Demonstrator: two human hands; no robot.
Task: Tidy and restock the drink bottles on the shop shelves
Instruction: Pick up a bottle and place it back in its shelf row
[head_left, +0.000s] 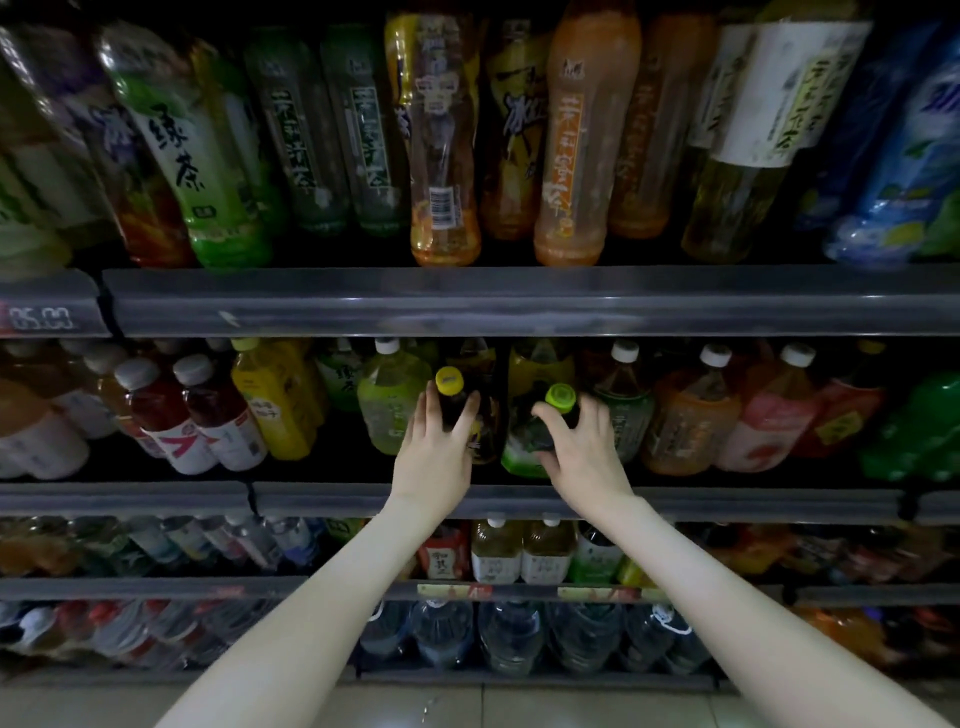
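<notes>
Both of my arms reach into the middle shelf (519, 501). My left hand (436, 447) grips the neck of a dark drink bottle with a yellow cap (450, 380). My right hand (582, 452) curls round the shoulder of a dark green-labelled bottle with a lime-green cap (561, 396). The two bottles stand side by side at the shelf front, between a pale green bottle (389, 400) on the left and a dark tea bottle with a white cap (623, 395) on the right.
The upper shelf (467, 301) holds tall green, orange and blue bottles. Red, yellow, orange and pink drinks fill the middle shelf on either side. Lower shelves (208, 587) carry small tea bottles and water bottles. Tiled floor (467, 706) lies below.
</notes>
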